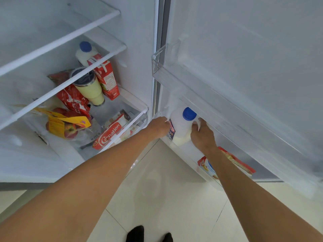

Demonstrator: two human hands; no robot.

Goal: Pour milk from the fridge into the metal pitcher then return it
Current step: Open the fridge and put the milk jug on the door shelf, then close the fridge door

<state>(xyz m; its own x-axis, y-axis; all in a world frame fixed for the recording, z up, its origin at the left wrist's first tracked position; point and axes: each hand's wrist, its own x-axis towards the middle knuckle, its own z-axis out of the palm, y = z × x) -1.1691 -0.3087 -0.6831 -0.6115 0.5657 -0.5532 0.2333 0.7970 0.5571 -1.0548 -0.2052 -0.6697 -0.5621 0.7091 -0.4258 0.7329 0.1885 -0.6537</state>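
The fridge stands open, and both arms reach down toward the lowest door shelf (187, 151). There a milk bottle (180, 130) with a blue cap (189, 114) stands upright at the hinge end of the shelf. The right hand (202, 135) wraps around the bottle's right side, fingers curled onto the handle just below the cap — a grasp on the bottle. The left hand (158, 126) rests against the bottle's left side by its label, but its fingertips are hidden behind the plastic, so I cannot tell whether it grips the bottle or the shelf edge.

Further along the same door shelf lies a red and yellow packet (234, 160), partly behind the right forearm. Inside the fridge, the bottom drawer holds a second blue-capped milk bottle (84, 53), a red juice carton (106, 79), a pale yellow tumbler (90, 89), a Carnation carton (109, 133) and a bag of apples (68, 128). Dark shoes (148, 234) show on the pale tiled floor (157, 198) below.
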